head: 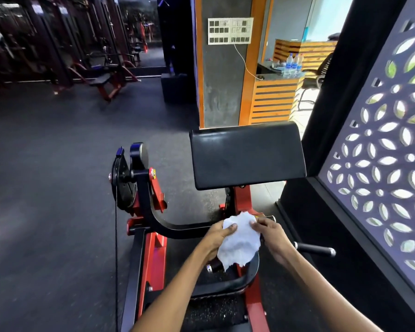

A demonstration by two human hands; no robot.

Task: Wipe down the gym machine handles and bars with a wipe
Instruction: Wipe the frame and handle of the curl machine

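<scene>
**A:** Where is the wipe (240,238) just now?

**B:** Between both hands, low over the preacher-curl machine, just in front of the black arm pad (247,155). The left hand (217,240) grips its left edge, thumb on top and fingers curled under. The right hand (271,232) pinches the upper right corner with its fingertips. So neither hand is free; both are grasping the same white sheet, spread out and crumpled.

**A:** And the handles?

**B:** The near handle (213,265) pokes out right under the wipe's lower edge, by the left palm; only its capped end shows, so I can't tell whether the cloth is touching the grip. The far handle (315,249) lies to the right, its long axis running roughly left to right, capped end pointing at the patterned screen (381,164).

**A:** Which hand is better placed?

**B:** For the near handle, the left one; it sits almost on top of it. The right forearm passes just beside the far handle, so that hand is nearer there. The curved black lever arm (158,219) sweeps away to the left, toward the weight plate (124,180).

**A:** The next move, then?

**B:** Probably wrapping the sheet around the near grip and sliding along its length. That's my guess.
</scene>
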